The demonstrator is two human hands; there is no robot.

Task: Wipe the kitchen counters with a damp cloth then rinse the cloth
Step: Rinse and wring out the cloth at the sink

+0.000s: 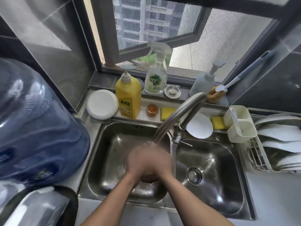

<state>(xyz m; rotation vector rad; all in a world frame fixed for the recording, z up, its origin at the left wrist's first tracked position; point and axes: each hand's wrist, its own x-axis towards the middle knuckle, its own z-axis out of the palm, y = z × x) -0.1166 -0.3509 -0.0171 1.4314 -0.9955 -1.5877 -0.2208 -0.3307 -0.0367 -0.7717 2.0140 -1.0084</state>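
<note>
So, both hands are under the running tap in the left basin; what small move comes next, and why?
Probably squeeze the dark wad, likely the cloth, right there: the left hand and right hand meet, blurred, below the faucet spout, with it showing beneath them.

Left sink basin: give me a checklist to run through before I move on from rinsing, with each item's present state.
1. Hands under outlet: ok; the left hand and right hand meet below the curved steel faucet.
2. Hands over the left stainless basin: ok.
3. Water running: cannot tell, motion blur.
4. Grip on cloth: cannot tell; only a dark reddish patch shows beneath the hands.
5. Basin's drain open: cannot tell, mostly hidden.
6. Soap out of the way: ok; the yellow pump soap bottle stands upright behind.
</note>
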